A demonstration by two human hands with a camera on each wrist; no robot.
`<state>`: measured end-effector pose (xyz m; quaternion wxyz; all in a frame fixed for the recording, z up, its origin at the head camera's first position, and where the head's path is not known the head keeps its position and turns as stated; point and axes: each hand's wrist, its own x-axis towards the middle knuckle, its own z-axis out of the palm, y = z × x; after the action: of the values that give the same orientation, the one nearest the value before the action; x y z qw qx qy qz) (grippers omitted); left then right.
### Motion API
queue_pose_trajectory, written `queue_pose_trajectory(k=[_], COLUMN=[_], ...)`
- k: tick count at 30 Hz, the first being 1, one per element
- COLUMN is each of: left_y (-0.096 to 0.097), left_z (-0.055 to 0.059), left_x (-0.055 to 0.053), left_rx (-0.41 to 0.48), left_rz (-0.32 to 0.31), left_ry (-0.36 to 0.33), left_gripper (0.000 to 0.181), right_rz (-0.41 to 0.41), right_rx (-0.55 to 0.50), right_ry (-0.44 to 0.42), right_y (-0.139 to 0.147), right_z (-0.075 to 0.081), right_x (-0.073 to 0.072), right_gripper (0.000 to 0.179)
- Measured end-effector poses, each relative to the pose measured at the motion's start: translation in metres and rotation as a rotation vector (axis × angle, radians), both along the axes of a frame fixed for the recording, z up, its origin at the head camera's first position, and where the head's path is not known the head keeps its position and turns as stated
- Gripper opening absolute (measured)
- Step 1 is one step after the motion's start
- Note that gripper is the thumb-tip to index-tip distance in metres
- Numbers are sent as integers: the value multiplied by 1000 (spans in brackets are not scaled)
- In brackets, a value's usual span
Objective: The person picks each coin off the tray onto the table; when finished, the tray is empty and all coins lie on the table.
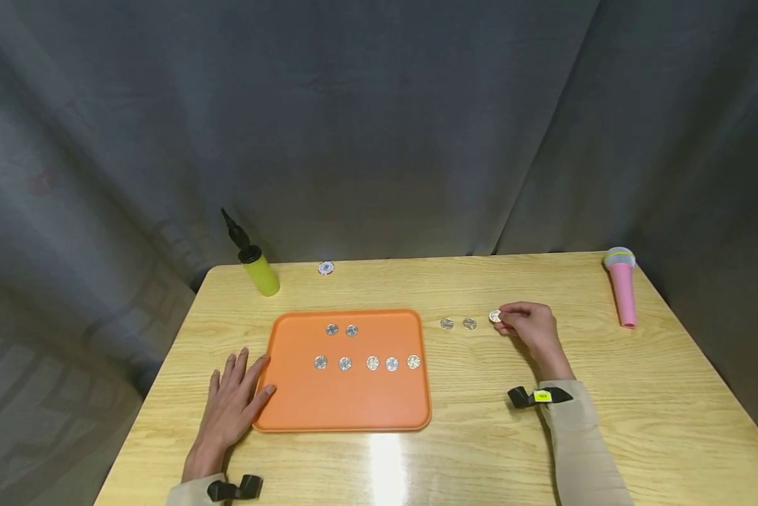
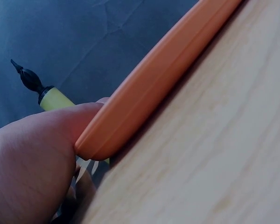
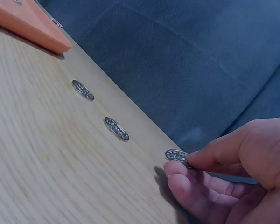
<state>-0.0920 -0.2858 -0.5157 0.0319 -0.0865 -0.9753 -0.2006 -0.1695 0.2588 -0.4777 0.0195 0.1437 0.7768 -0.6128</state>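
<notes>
Silver and round, with no long axis to favour, the held coin (image 1: 495, 315) sits at the tips of the right hand (image 1: 533, 330), on that hand's left side, pinched between thumb and fingers that are nearly closed on its edge. The right wrist view shows it tilted slightly, with a shadow on the wood below the fingertips; whether its edge is quite clear of the table I cannot tell. Just to its left, two loose coins (image 1: 458, 323) lie flat in a rough line with it, and past them comes the right rim of the orange tray (image 1: 341, 407). So the straight way from the held coin to the tray runs leftward across that pair, and the right hand is much the nearer to all three. In the tray lie two coins (image 1: 342, 329) in a far row and five coins (image 1: 372, 362) in a nearer one. At its opposite side the left hand (image 1: 230, 400) rests with fingers spread, thumb over the rim, gripping no coin.
</notes>
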Motion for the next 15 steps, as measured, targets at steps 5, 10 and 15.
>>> queue_pose_trajectory(k=[5, 10, 15], left_y=[0, 0, 0], left_z=[-1, 0, 1], left_x=[0, 0, 0], left_rx=[1, 2, 7], left_rz=[3, 4, 8], left_ry=[-5, -9, -16], left_gripper=[60, 60, 61], right_rz=[20, 26, 26], right_rx=[27, 61, 124], right_ry=[-13, -35, -27], right_y=[3, 4, 1], right_z=[-1, -1, -2], right_x=[1, 1, 2], right_gripper=[34, 32, 29])
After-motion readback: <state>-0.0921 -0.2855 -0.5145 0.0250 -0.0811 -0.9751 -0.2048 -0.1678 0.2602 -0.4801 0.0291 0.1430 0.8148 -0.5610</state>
